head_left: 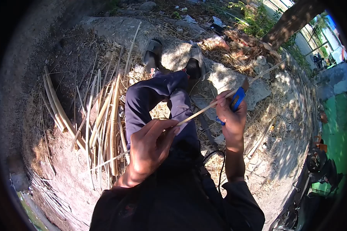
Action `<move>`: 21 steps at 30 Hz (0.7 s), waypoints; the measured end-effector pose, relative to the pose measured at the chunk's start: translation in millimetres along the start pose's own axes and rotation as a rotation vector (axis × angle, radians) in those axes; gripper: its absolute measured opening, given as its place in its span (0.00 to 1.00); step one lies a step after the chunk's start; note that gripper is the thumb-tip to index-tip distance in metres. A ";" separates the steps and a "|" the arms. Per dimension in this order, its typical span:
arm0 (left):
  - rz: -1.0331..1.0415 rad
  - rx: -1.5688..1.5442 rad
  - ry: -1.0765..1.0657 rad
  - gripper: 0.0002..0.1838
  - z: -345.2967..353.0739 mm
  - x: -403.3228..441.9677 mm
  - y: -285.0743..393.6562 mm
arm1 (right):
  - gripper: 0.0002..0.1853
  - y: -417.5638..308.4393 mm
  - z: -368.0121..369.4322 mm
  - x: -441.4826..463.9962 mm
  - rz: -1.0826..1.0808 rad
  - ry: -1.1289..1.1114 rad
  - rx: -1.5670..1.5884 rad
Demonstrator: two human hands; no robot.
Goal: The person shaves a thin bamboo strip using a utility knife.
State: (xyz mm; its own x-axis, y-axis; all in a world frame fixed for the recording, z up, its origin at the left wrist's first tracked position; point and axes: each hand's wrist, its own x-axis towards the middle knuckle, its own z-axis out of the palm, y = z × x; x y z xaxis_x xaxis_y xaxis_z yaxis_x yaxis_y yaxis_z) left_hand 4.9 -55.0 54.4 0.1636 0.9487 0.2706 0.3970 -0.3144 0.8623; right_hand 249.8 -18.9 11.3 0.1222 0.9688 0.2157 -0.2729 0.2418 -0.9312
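Note:
A long, thin, pale wooden strip (198, 113) runs slantwise in front of my body, from the lower left up to the far right. My left hand (150, 148) is closed round it, thumb and fingers pinching it above my lap. My right hand (232, 115) grips a blue-handled knife (238, 99), its short dark blade pointing up beside the strip. The fingertips of that hand also touch the strip. Whether the blade's edge meets the wood, I cannot tell. Past my left hand the strip's tail end shows again at the lower left.
A heap of split wooden strips (113, 127) lies on the ground to my left, with thicker curved pieces (61, 104) beyond. My outstretched legs (181, 102) are in front. Rocks (235, 82), dry straw and a tree trunk (293, 24) stand ahead right. Dark bags (322, 169) sit far right.

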 end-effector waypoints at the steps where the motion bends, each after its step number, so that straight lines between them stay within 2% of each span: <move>1: 0.048 0.004 0.023 0.06 0.8 0.7 -2.2 | 0.12 -1.6 0.1 -1.2 -0.001 -0.001 -0.001; 4: 0.099 0.007 0.052 0.06 -1.7 2.2 2.5 | 0.17 -8.6 4.4 -6.1 -0.016 0.018 -0.050; 6: 0.098 0.008 0.060 0.05 -3.7 3.0 6.4 | 0.23 -7.2 13.3 -10.0 -0.226 0.000 -0.117; 7: 0.105 0.010 0.072 0.06 -3.6 3.3 7.2 | 0.23 -6.4 15.4 -15.0 -0.224 -0.004 -0.118; 9: 0.109 0.010 0.084 0.06 -2.8 3.0 7.4 | 0.39 -4.6 16.6 -28.2 -0.258 -0.091 -0.586; 13: 0.066 -0.074 0.052 0.05 -0.2 0.8 8.4 | 0.28 -1.5 23.6 -30.8 -0.476 -0.271 -0.825; 14: 0.041 -0.106 0.046 0.04 0.2 -0.3 8.8 | 0.23 0.5 19.6 -32.5 -0.462 -0.300 -0.855; 21: -0.056 -0.242 -0.020 0.04 1.3 -8.6 5.6 | 0.23 3.5 16.0 -34.1 -0.500 -0.298 -0.901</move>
State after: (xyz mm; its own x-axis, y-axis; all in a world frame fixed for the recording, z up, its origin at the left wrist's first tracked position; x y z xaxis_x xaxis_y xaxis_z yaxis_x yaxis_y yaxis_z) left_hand 6.8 -65.0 56.3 0.1663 0.9627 0.2133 0.1789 -0.2422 0.9536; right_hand 229.4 -50.3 5.4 -0.2459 0.7750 0.5822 0.5633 0.6030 -0.5649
